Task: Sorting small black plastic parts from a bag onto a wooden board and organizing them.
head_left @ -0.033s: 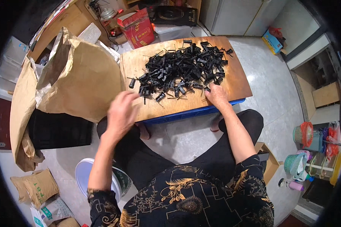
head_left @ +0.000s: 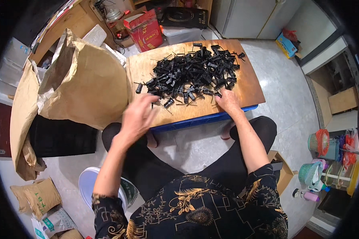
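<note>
A heap of small black plastic parts (head_left: 195,71), some with thin pins sticking out, covers much of the wooden board (head_left: 143,63). At the heap's near left edge my left hand (head_left: 139,117) reaches over the board, blurred by motion. Its fingers look stretched and apart, with nothing visible in them. My right hand (head_left: 229,101) rests at the board's near right edge. Its thumb and fingers are closed on a small black plastic part (head_left: 218,95), mostly covered by the fingertips. One loose part (head_left: 139,88) lies on the left, apart from the heap.
The board sits on a blue crate (head_left: 187,123) between my knees. A large brown paper sack (head_left: 87,79) stands open against its left side. Below that are a white bucket (head_left: 87,183) and packed bags (head_left: 44,197). A red box (head_left: 145,32) stands behind the board.
My left hand has moved right and slightly forward, to the near left edge of the heap. My right hand stays in place with its part.
</note>
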`<state>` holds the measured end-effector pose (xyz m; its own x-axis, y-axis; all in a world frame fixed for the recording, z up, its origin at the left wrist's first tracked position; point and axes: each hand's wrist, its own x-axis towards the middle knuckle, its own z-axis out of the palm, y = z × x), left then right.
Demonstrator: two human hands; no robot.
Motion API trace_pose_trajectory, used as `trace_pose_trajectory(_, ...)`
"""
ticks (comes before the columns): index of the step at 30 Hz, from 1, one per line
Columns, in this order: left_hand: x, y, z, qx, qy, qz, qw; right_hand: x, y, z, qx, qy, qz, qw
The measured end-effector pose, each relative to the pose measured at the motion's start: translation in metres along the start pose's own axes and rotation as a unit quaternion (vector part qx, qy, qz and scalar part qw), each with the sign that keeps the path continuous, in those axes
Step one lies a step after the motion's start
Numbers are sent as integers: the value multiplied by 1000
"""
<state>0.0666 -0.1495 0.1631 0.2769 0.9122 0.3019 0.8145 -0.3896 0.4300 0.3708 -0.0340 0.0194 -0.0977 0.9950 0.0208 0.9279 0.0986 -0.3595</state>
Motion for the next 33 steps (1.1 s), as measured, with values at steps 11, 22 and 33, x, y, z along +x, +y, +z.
trace_pose_trajectory(11, 61, 8, 105, -511, -199, -137, 825, -12, -58, -48, 550, -236, 34, 801)
trace_pose_trajectory(22, 59, 4, 108, -554, -98, -190, 805, -14, -88, -33, 612, -224, 19, 758)
trace_pose_trajectory(33, 62, 0, 102, -581, -34, -210, 786, -14, -100, -22, 630, -149, -72, 759)
